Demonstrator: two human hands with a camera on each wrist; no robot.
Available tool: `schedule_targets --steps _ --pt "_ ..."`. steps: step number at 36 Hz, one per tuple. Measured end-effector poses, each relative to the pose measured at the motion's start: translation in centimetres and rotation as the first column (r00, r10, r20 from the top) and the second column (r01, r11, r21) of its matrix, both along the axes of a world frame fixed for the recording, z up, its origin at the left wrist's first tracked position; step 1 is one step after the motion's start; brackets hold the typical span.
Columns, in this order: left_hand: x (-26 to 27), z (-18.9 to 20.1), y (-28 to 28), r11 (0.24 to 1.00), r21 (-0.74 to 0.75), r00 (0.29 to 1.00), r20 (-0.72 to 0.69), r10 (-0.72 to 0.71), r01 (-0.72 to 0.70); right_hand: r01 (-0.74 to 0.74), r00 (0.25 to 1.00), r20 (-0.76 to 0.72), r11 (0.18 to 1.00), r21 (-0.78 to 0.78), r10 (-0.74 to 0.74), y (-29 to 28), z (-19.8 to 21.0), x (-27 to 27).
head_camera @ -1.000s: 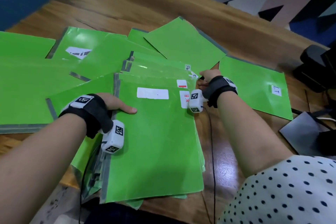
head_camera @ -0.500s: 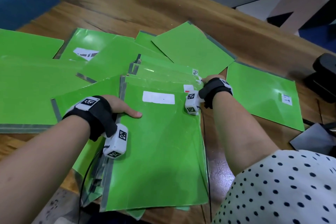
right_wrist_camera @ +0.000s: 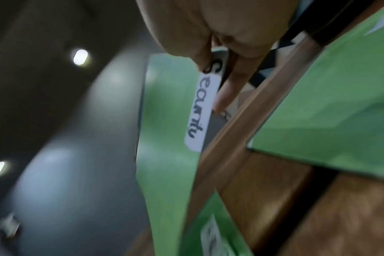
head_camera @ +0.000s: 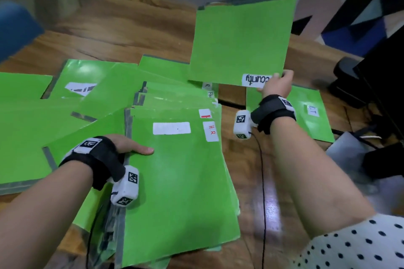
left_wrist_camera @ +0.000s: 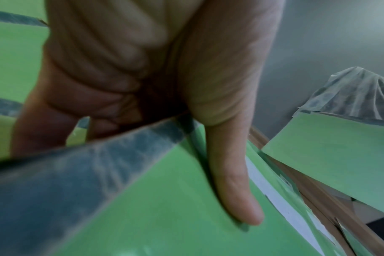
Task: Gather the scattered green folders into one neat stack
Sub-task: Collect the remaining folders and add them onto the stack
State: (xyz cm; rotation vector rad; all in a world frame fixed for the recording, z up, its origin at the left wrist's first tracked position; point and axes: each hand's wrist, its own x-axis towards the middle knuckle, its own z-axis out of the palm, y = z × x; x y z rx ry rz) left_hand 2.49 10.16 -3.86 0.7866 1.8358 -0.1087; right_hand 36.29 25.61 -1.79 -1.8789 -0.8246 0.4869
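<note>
A fanned pile of green folders (head_camera: 179, 181) lies in front of me on the wooden table (head_camera: 131, 28). My left hand (head_camera: 131, 147) grips the pile's left edge, thumb (left_wrist_camera: 232, 181) flat on the top folder and fingers curled under its grey spine (left_wrist_camera: 77, 164). My right hand (head_camera: 276, 83) pinches the lower corner of another green folder (head_camera: 240, 41) with a white "Security" label (right_wrist_camera: 203, 110) and holds it tilted up in the air above the table. More green folders lie loose at the left (head_camera: 24, 133), behind the pile (head_camera: 87, 81) and at the right (head_camera: 310, 113).
A dark chair base (head_camera: 347, 81) and black furniture (head_camera: 384, 76) stand at the right edge. A grey flat object (head_camera: 349, 155) and cables lie by my right forearm. A thin black wire (head_camera: 263, 192) runs down the table from the right wrist camera.
My right hand has left the pile's right edge and lifted the "Security" folder off the table into the air. The left hand stays on the pile.
</note>
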Motion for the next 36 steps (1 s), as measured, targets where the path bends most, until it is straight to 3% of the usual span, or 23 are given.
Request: schedule_targets --steps 3,7,11,12,14,16,19,21,23,28,33,36 --pt "-0.3 -0.4 0.3 0.999 -0.042 1.0 -0.001 -0.008 0.008 0.115 0.993 -0.001 0.992 -0.05 -0.115 -1.2 -0.1 4.2" --pt "-2.4 -3.9 1.6 0.996 -0.084 1.0 0.025 0.016 -0.014 0.182 0.983 0.036 0.949 -0.259 -0.178 -4.0 -1.7 9.4" --pt "-1.6 -2.5 1.1 0.997 -0.078 1.0 0.001 0.005 -0.005 0.182 0.982 0.042 0.865 -0.467 -0.184 -5.8 -4.8 12.2" --pt "-1.2 -1.8 0.9 0.997 -0.072 1.0 -0.007 0.008 -0.009 0.227 0.974 0.11 0.828 -0.514 -0.199 -6.0 -4.9 12.0" --pt "-0.2 0.1 0.3 0.998 -0.067 1.0 -0.019 -0.019 0.018 0.258 0.953 0.288 0.74 -0.621 -0.091 -6.5 -4.1 10.3" --pt "0.5 1.1 0.0 0.998 -0.055 0.999 -0.035 -0.039 0.037 0.142 0.904 0.389 0.732 -0.666 0.179 -6.8 -3.5 7.7" --pt "0.7 1.2 0.1 0.998 -0.062 0.998 -0.056 -0.031 0.028 -0.101 0.7 0.456 0.708 -0.699 0.549 -6.6 -4.3 3.2" --pt "0.8 1.0 0.1 0.998 -0.06 0.998 -0.06 -0.024 0.021 -0.22 0.603 0.421 0.648 -0.729 0.678 -6.5 -5.1 -0.3" --pt "0.8 1.0 0.1 1.0 -0.029 0.998 -0.069 -0.013 0.011 -0.26 0.551 0.362 0.566 -0.782 0.752 -6.4 -5.6 -3.4" --pt "0.9 1.0 0.0 1.0 -0.015 0.999 -0.053 -0.009 0.009 -0.283 0.59 0.15 0.378 -0.882 0.793 -5.2 -6.6 -6.3" --pt "0.8 0.9 -0.1 1.0 0.007 0.998 -0.065 -0.018 0.018 -0.272 0.463 0.075 0.223 -0.936 0.883 -5.0 -6.4 -5.3" --pt "0.8 1.1 -0.2 1.0 0.0 0.999 -0.042 -0.005 0.005 -0.284 0.434 0.051 0.19 -0.94 0.899 -5.3 -6.2 -3.9"
